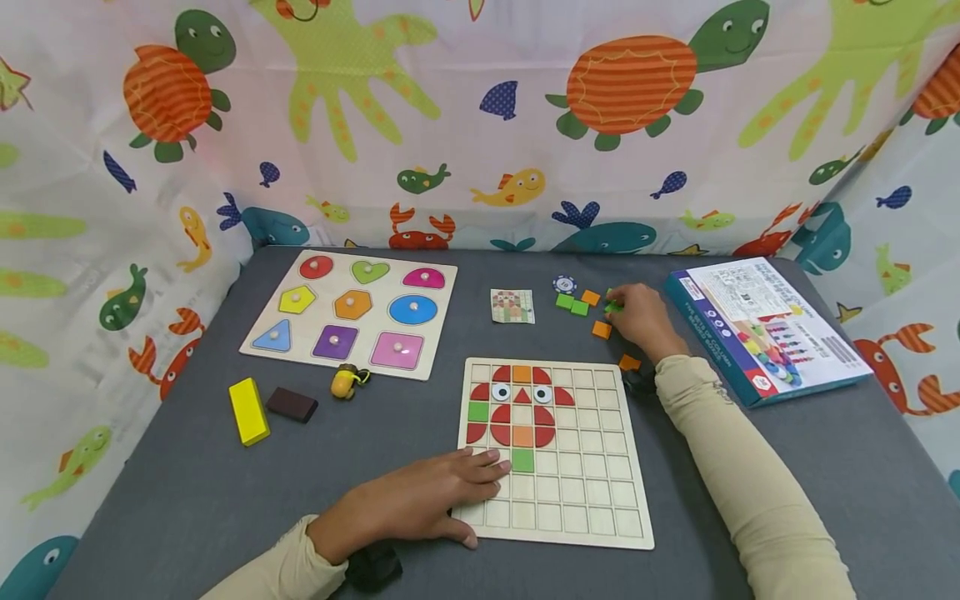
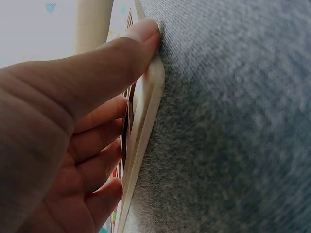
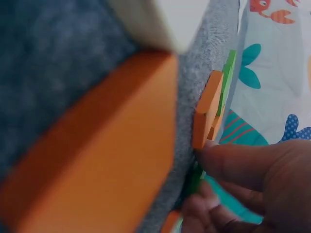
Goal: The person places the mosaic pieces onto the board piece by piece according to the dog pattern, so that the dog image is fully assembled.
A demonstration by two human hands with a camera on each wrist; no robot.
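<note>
A wooden grid board (image 1: 587, 521) lies in front of me, with red curved pieces, two eye pieces and orange and green squares set in its upper left. My left hand (image 1: 427, 493) rests on the board's lower left with fingers extended; in the left wrist view its thumb (image 2: 141, 36) lies along the board's corner. Beyond the board's upper right corner, my right hand (image 1: 647, 321) pinches a green square tile (image 3: 193, 180) between thumb and fingertips, low over the table. Loose orange tiles (image 1: 602, 330) and green tiles (image 1: 572, 304) lie around its fingers.
A small picture card (image 1: 512, 307) and a poker chip (image 1: 564, 285) lie behind the board. At the right is a boxed game (image 1: 772, 333). A shape puzzle (image 1: 296, 367), yellow block (image 1: 249, 412), brown block (image 1: 292, 405) and small yellow toy (image 1: 347, 382) occupy the left.
</note>
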